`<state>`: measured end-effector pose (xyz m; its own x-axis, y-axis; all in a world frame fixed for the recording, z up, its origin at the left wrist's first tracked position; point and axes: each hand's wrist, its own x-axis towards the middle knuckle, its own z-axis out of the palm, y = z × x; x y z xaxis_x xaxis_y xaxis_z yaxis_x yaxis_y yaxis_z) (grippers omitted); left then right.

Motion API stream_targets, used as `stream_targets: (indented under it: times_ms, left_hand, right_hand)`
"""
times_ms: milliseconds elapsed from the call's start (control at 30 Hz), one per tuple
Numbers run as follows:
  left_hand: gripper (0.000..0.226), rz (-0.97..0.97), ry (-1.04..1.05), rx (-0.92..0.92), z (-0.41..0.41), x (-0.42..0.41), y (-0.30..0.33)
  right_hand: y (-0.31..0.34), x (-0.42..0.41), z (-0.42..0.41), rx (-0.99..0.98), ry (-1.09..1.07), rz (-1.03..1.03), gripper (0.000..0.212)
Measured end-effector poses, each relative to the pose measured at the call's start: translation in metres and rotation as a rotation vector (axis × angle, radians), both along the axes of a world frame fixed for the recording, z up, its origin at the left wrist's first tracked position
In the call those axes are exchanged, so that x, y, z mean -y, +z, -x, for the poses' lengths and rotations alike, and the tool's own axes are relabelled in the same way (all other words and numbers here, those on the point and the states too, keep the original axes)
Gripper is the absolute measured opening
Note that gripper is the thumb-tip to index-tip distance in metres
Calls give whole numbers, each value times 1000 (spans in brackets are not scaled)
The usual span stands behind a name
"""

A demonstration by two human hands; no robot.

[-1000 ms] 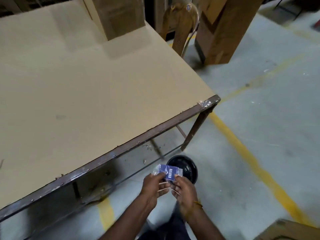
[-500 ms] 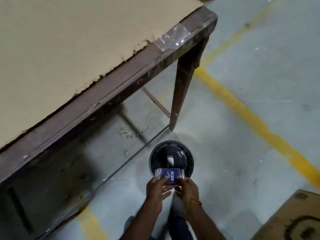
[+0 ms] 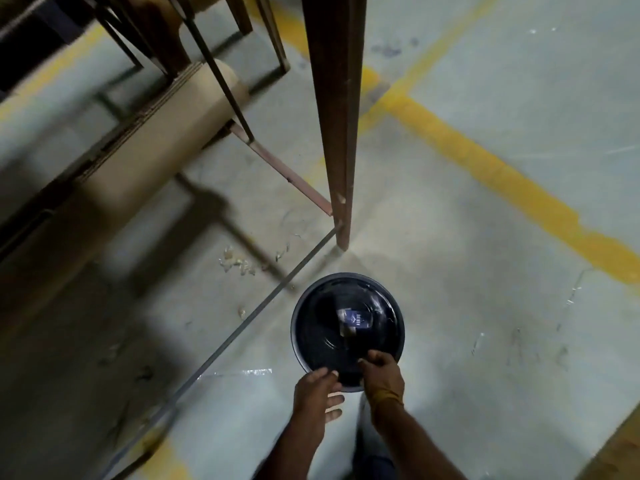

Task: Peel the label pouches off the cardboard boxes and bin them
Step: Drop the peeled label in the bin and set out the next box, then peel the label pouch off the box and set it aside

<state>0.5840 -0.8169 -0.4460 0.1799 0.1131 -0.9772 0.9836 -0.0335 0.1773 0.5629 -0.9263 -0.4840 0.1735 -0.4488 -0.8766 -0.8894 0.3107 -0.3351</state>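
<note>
A round black bin [image 3: 304, 327] stands on the grey floor just in front of me. Inside it lies the blue label pouch [image 3: 356, 321], free of both hands. My left hand [image 3: 317, 393] hovers at the bin's near rim with relaxed fingers and holds nothing. My right hand [image 3: 381, 372] is over the near rim too, fingers loosely curled, nothing in them. No cardboard box with a label shows near the hands.
A brown table leg [image 3: 337, 116] stands just beyond the bin, with thin cross bars [image 3: 277, 164] behind it. A cardboard roll [image 3: 145, 157] lies under the table at left. Yellow floor lines [image 3: 502, 174] run at right. A cardboard corner [image 3: 620, 452] sits bottom right.
Both hands held the blue pouch over the bin; now they have let go and it lies inside the bin. My view has dipped lower, under the table.
</note>
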Motion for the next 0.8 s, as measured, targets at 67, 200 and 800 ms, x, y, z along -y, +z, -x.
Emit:
stream_targets:
  times_ms: [67, 200, 800]
  left_hand:
    - [23, -3, -13, 29, 4, -2, 13]
    - [15, -21, -33, 116, 4, -3, 56]
    - [17, -46, 258, 398, 104, -187, 307]
  right_hand:
    - [16, -6, 2, 33, 49, 6, 22]
    - [62, -17, 2, 95, 164, 35, 14]
    - [312, -176, 72, 316, 743, 126, 10]
